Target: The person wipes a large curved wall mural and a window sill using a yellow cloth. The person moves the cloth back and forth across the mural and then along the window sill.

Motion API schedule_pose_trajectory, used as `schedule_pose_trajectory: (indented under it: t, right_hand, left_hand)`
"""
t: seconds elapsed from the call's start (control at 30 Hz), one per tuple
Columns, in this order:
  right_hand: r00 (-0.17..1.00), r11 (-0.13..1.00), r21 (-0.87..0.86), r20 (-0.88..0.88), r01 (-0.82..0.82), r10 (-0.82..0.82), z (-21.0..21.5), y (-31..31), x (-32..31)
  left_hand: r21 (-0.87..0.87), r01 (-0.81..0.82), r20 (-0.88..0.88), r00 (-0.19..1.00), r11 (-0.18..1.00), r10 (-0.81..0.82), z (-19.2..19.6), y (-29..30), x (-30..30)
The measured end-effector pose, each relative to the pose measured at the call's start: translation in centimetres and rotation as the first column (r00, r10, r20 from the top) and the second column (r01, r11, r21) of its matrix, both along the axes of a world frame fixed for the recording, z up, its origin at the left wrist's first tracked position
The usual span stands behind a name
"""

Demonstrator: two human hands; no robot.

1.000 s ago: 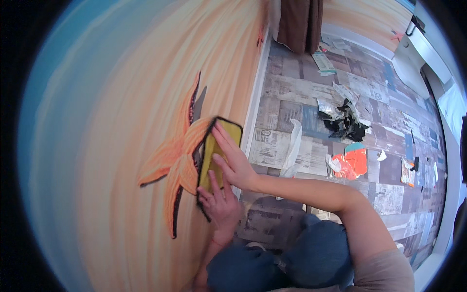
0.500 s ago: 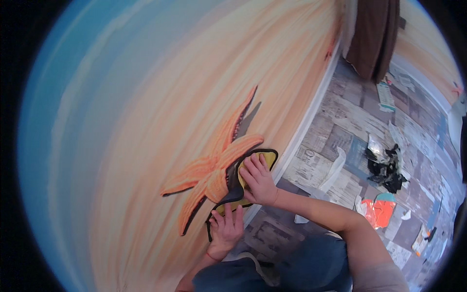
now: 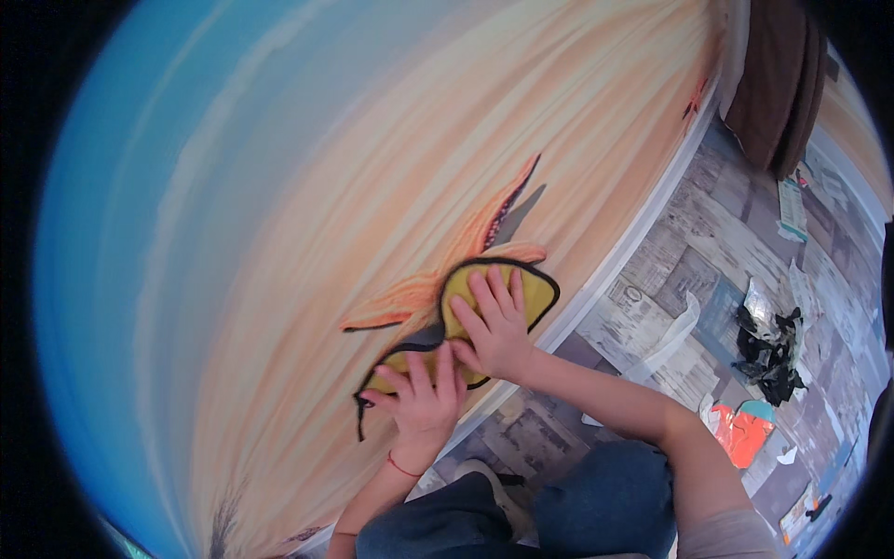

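Note:
A yellow, two-lobed piece with a black edging [image 3: 535, 291] lies against the wall picture, over the middle of an orange starfish [image 3: 396, 300]. A short black strand hangs from the piece's lower left end. My right hand [image 3: 500, 337] rests on its upper lobe with the fingers spread flat. Fingers apart, my left hand [image 3: 426, 401] presses on the lower lobe. The thumb of my right hand is close to the left hand's fingers, near the narrow waist of the piece. The starfish's upper arm and left arm still show around it.
A white skirting board [image 3: 605, 289] runs along the wall's foot. On the patchwork-patterned floor [image 3: 652, 242] lie crumpled black plastic [image 3: 771, 354], an orange packet [image 3: 742, 434] and white scraps [image 3: 666, 343]. A brown curtain [image 3: 775, 84] hangs at the upper right.
The yellow piece has moved up over the starfish's centre and is spread flatter, hiding its lower arms. Both hands moved with it. The whole view has shifted a little.

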State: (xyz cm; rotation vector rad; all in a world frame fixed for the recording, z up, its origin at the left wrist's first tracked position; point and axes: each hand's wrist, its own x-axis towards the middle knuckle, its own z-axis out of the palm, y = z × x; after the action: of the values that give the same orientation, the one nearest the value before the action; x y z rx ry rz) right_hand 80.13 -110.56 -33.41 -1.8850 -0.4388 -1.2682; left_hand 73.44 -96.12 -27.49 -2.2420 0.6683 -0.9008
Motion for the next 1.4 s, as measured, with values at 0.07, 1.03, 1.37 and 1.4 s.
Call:
schedule_pose_trajectory:
  t: [0.07,1.03,1.37,1.4]
  right_hand:
    - [0.999,1.000,0.015,-0.027,-0.022,0.022,-0.7,-0.3,-1.0]
    - [0.968,0.955,-0.296,0.239,-0.002,0.076,10.5,0.8,0.3]
    - [0.980,0.939,-0.342,0.165,-0.045,0.107,5.3,0.4,-0.8]
    - [0.980,0.944,-0.326,0.167,-0.045,0.105,7.4,0.5,-0.6]
  left_hand:
    - [-0.053,0.067,-0.059,0.996,0.996,-0.071,-0.8,0.9,-0.6]
    - [-0.290,0.025,0.238,0.970,0.957,0.047,6.6,2.2,0.5]
    - [-0.197,-0.031,0.118,0.991,0.980,0.055,4.1,3.5,-1.0]
    - [-0.264,-0.014,0.134,0.990,0.964,0.051,5.9,3.1,-0.8]
